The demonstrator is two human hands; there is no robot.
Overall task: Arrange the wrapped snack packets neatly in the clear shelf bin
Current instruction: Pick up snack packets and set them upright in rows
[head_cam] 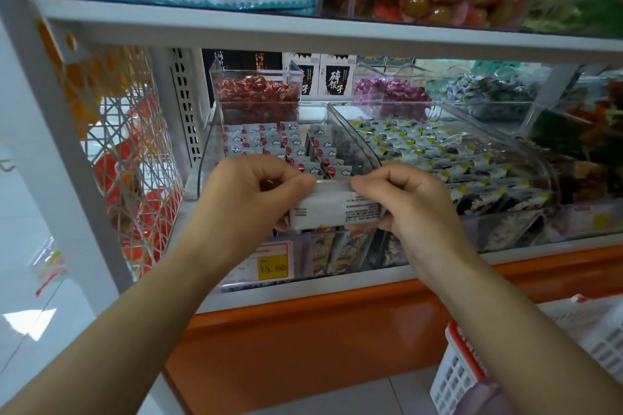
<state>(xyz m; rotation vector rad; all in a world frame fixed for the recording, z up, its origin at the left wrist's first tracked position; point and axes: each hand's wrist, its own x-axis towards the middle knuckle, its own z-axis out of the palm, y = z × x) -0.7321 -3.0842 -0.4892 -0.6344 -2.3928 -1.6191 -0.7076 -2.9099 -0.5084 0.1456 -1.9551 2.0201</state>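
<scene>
Head view: left hand [256,194] and right hand [416,204] pinch a stack of packets [337,210]; behind the grip the clear bin [203,165] holds neat rows [259,140], this stack seemingly still to place.

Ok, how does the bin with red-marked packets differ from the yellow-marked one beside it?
The left bin holds red-marked packets standing upright in rows; the right bin holds yellow-marked packets lying overlapped. The left bin looks narrower than the right bin. Both are clear plastic, side by side.
</scene>
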